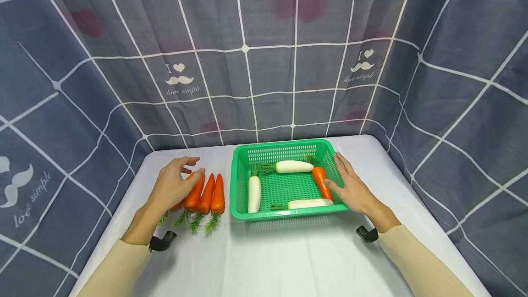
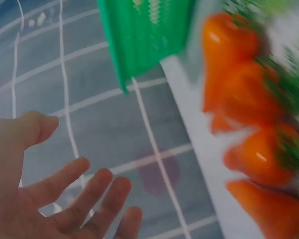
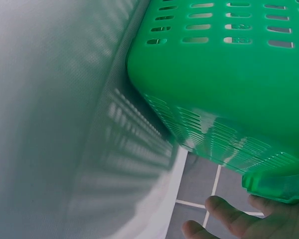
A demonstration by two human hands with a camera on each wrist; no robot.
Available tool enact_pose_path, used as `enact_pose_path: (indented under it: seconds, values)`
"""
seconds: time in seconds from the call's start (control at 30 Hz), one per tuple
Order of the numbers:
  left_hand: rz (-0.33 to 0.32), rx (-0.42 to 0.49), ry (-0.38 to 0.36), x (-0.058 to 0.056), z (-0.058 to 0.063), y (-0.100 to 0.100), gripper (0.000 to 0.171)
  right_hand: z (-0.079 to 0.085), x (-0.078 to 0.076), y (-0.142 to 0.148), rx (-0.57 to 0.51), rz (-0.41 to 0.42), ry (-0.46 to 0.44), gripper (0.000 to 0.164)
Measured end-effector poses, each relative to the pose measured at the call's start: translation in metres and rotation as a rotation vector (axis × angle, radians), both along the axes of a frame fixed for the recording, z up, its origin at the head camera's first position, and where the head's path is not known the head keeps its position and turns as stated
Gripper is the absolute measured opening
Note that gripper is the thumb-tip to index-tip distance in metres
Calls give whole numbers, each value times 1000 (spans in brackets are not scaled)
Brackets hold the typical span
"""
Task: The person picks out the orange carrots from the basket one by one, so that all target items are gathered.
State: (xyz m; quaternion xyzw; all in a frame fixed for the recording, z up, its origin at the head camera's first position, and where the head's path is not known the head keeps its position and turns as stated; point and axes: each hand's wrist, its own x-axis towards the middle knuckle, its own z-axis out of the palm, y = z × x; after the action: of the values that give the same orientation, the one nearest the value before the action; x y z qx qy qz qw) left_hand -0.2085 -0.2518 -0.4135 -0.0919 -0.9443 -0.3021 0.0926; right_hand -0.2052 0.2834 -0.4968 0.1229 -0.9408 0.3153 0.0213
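Note:
My left hand (image 1: pixel 175 182) hovers above a row of several orange carrots (image 1: pixel 217 196) with green tops, fingers loosely bent and thumb apart. In the left wrist view, nothing lies between those fingers (image 2: pixel 102 186). My right hand (image 1: pixel 350 189) rests at the right rim of a green plastic basket (image 1: pixel 235 187), thumb on the inner side, fingers fairly straight along the outside. Inside the basket lie a carrot (image 1: pixel 321 182) near that thumb and three white radishes: one at the back (image 1: pixel 294 166), one at the left (image 1: pixel 254 194) and one at the front (image 1: pixel 309 203).
The basket stands on a white-covered table (image 1: pixel 264 260), right of the carrot row. A grey-blue checked curtain (image 1: pixel 268 72) surrounds the table at the back and both sides. A black strap (image 1: pixel 162 241) sits at the left wrist and another black strap (image 1: pixel 366 233) at the right.

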Motion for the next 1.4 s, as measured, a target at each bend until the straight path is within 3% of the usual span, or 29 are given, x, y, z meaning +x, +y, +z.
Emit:
enact_pose_path:
  seconds: [0.47, 0.73, 1.0, 1.2, 1.4]
  values:
    - [-282, -43, 56, -22, 35, 100, 48, -1, 1, 2, -4, -8, -8, 99]
    - [-455, -111, 57, -42, 41, 151, 49, 0, -1, 0, -10, 0, -3, 98]
    - [-560, -238, 12, -54, 35, 200, 55, 0, -1, -1, -31, 8, 4, 94]
    - [-650, -350, 6, -70, 21, 231, 59, -2, -3, 1, -62, 8, 32, 93]
    - [-734, -382, -27, -85, 7, 254, 64, -1, -1, 1, -83, 1, 41, 92]
